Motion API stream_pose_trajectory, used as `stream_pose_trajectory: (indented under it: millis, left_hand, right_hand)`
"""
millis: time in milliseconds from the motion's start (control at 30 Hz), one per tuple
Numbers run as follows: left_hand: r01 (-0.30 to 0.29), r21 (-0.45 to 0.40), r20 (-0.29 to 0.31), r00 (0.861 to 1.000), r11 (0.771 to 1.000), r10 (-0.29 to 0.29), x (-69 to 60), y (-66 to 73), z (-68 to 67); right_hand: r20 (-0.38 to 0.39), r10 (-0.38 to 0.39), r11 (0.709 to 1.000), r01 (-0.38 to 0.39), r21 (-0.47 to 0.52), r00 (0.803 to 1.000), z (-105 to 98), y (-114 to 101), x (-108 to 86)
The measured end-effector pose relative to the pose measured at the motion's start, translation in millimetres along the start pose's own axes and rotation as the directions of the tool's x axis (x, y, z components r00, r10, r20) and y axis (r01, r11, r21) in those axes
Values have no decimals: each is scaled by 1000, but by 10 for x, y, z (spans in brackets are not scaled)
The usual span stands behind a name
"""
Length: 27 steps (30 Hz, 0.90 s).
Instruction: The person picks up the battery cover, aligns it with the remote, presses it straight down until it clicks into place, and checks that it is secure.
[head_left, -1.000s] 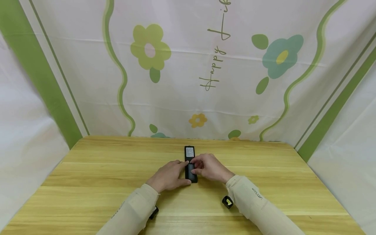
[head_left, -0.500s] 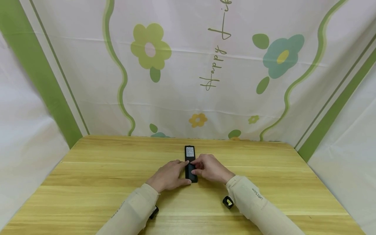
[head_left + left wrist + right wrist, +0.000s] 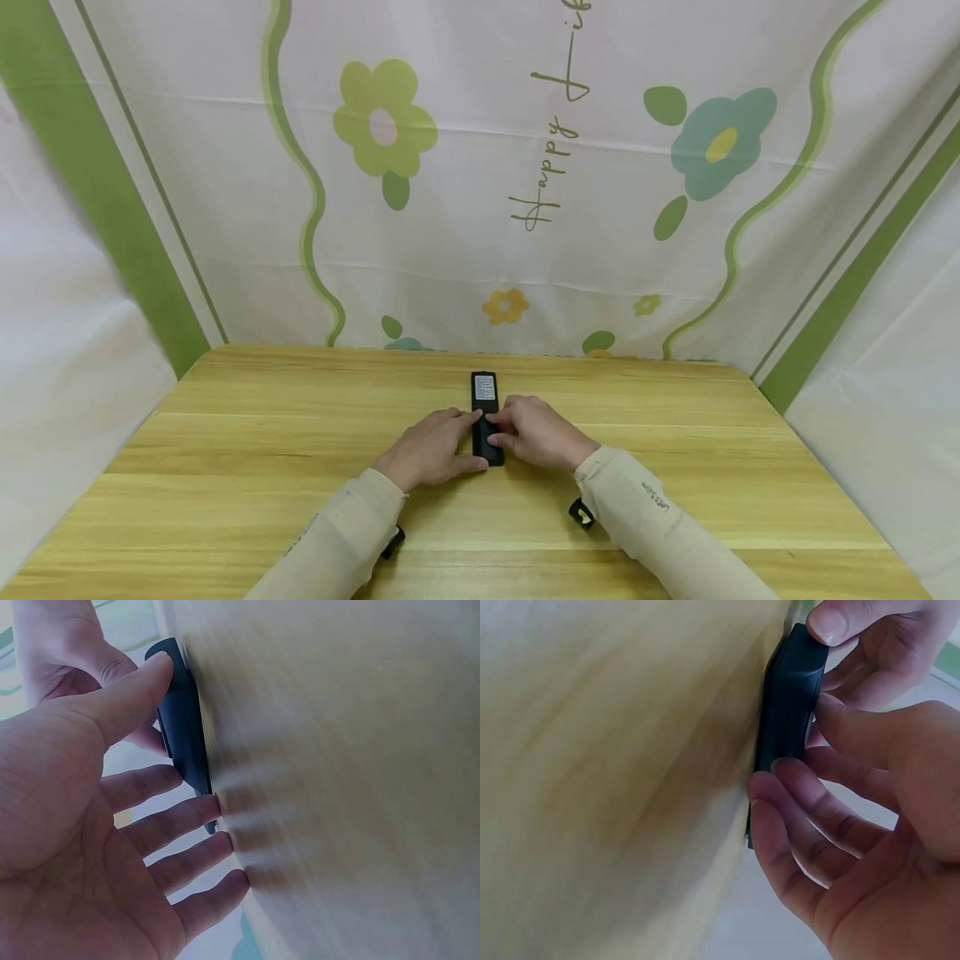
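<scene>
A long black remote control (image 3: 487,450) lies on the wooden table, pointing away from me, with a white printed label (image 3: 484,387) at its far end. My left hand (image 3: 429,448) holds it from the left, the thumb at its near end and the index finger farther up. In the left wrist view, the other left fingertips (image 3: 237,881) rest on the table. My right hand (image 3: 542,432) grips the remote's right side, thumb and index finger on its nearer half. In the right wrist view, the other right fingers curl against its side. The fingers partly cover the nearer half's panel.
The pale wooden table (image 3: 225,467) spreads around both hands. A white curtain (image 3: 465,233) with printed flowers stands behind its far edge. Small black devices (image 3: 581,514) sit at both sleeved wrists.
The panel on the remote's nearer half looked greyer a second ago and is darker now. My right hand has shifted very slightly toward me. The left hand stays in place.
</scene>
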<state>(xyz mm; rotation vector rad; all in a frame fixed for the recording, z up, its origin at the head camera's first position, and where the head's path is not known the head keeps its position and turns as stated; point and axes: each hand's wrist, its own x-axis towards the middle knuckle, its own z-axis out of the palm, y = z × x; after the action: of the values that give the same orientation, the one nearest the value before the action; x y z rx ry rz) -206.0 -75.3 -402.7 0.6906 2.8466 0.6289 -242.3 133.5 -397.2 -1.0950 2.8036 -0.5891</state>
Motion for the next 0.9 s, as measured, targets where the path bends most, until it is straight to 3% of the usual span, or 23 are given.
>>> stream_pose_trajectory:
  millis: [167, 300, 567, 900]
  left_hand:
    - [0, 4, 0, 1000, 1000, 0, -3, 2, -9]
    - [0, 12, 4, 1000, 1000, 0, -5, -3, -9]
    - [-3, 3, 12, 1000, 1000, 3, -12, -14, -18]
    - [0, -31, 12, 1000, 1000, 0, -8, -8, -14]
  right_hand:
    - [28, -20, 993, 23, -119, 999, -6, -30, -11]
    - [34, -14, 990, 19, -143, 999, -3, -46, -22]
    - [18, 28, 999, -28, -32, 999, -9, -40, -33]
    - [-7, 82, 996, -82, 39, 997, -43, 58, -127]
